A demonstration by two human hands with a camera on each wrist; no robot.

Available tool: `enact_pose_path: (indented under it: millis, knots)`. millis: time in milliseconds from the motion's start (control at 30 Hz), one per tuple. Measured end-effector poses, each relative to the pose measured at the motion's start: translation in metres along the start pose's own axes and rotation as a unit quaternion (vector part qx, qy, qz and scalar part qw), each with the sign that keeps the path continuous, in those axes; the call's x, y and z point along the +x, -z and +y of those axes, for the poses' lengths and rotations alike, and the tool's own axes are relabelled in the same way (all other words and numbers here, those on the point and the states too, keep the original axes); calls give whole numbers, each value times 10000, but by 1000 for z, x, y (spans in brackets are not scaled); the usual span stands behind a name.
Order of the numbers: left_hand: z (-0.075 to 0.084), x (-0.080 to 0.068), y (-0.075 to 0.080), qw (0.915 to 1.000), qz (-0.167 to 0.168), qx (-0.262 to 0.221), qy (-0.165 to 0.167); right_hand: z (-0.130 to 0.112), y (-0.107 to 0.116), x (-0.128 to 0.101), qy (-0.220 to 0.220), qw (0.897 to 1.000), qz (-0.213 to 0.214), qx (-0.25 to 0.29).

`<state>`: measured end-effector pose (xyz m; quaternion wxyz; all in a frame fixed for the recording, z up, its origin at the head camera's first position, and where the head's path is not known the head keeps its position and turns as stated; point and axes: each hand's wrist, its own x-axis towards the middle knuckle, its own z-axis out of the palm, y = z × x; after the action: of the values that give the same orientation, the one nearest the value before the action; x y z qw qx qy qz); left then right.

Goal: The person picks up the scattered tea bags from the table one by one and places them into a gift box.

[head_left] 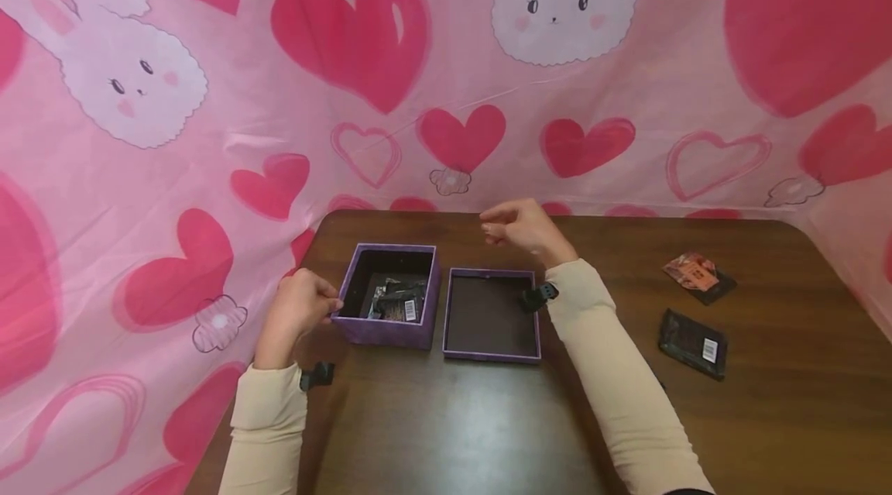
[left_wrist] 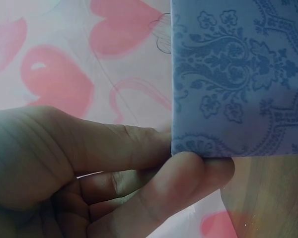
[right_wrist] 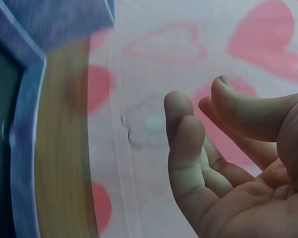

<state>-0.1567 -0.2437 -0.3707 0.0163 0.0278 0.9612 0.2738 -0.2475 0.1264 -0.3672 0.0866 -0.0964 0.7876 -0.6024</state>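
A purple box (head_left: 397, 335) without its lid stands on the table, several small dark packets (head_left: 399, 301) inside. My left hand (head_left: 300, 313) pinches the box's near left corner; in the left wrist view, thumb and fingers meet at the corner of its ornate patterned wall (left_wrist: 233, 79). Beside the box, to its right, lies the shallow purple-rimmed lid (head_left: 488, 317), its dark inside facing up. My right hand (head_left: 521, 228) hovers beyond the lid, its fingers loosely bent with nothing between them, as the right wrist view also shows.
On the right of the wooden table (head_left: 453, 425) lie a black packet with a white label (head_left: 692, 344) and an orange printed packet (head_left: 693, 272) over a dark one. A pink heart-patterned cloth (head_left: 453, 77) hangs along the back and left edges.
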Motion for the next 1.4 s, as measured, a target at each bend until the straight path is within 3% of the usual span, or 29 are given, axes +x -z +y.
enact_pose_path:
  millis: [300, 700, 1133, 1400]
  knots:
    - [0, 0, 3, 9998, -11, -11, -194, 22, 63, -21, -244, 9989, 399, -81]
    - [3, -2, 2, 9999, -49, -10, -133, 45, 128, -57, -396, 9955, 840, 186]
    - [3, -7, 2, 9998, -182, -52, 57, 66, 185, -98, -956, 9878, 1042, -650]
    - [3, -6, 0, 9999, -115, -24, -97, 79, 222, -125, -908, 9856, 1418, 140]
